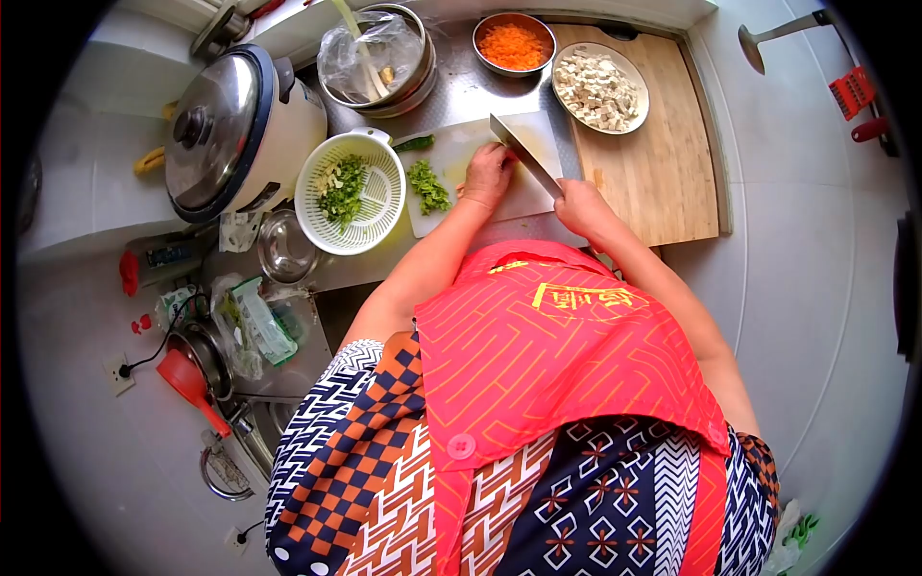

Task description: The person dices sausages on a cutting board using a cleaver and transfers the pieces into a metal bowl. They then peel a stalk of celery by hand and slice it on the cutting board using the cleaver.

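My right hand [583, 209] is wrapped round the handle of a kitchen knife [525, 156] with a broad blade, which slants up and left over the white cutting board [533, 204]. Close to the left of the blade, my left hand [488, 175] rests on the board with its fingers curled down. Whatever lies under those fingers is hidden; a small pale brownish bit shows beside them. Chopped green pieces [428, 186] are heaped at the board's left side, below a green pepper [414, 143]. A white colander [306, 197] to the left contains more chopped greens and pale bits.
Behind the board stand a bowl of chopped carrot [512, 46] and a plate of pale cubes [597, 88], the plate on a wooden board [663, 182]. Stacked pots [424, 82] with a plastic bag, a large lidded cooker [226, 134] and a metal bowl [286, 248] are at left.
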Demonstrator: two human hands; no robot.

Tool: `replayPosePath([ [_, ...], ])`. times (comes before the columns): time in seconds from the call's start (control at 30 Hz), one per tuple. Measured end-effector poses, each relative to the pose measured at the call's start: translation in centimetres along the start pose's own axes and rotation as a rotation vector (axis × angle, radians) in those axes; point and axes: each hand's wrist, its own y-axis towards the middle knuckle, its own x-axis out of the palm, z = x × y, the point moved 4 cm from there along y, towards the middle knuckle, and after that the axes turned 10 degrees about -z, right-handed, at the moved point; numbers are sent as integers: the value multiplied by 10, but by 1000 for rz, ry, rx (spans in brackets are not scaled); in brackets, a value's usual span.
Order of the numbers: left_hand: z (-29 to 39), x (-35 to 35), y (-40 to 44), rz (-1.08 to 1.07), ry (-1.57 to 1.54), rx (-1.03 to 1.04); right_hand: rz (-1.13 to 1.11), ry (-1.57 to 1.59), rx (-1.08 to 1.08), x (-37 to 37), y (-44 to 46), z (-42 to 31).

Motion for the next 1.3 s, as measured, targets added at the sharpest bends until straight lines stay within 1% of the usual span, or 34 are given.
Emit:
replayPosePath([
  [0.33,-4,2,0,5,-2,4,-41,-5,30,-5,-8,-8],
  [0.43,-6,2,0,-21,-28,-21,1,-19,-31,8,3,0],
  [0.5,-4,1,1,-38,-48,-43,23,1,-22,25,13,13],
  [0.67,2,-8,1,-69,-102,-79,77,-45,-49,31,15,20],
  [0.73,15,-18,0,-86,-115,-85,83,-89,-14,22,6,12],
  [0.87,15,-32,-5,-3,-154,-253,74,-157,9,13,-5,6],
  [0.9,9,-35,-6,26,-116,-261,67,-167,4,12,-6,6],
  [1.0,-11,-48,-13,128,-14,-269,151,-164,-84,22,-1,18],
  [1.07,-25,-50,-19,160,-183,-389,132,-189,-93,22,-1,22],
  [1.13,-24,-56,-26,183,-337,-514,134,-214,-108,23,-4,22],
  [1.23,-7,-68,-36,209,-340,-502,164,-241,-150,22,-8,26],
  [1.3,24,-82,-37,175,-99,-344,172,-252,-190,20,-11,27],
])
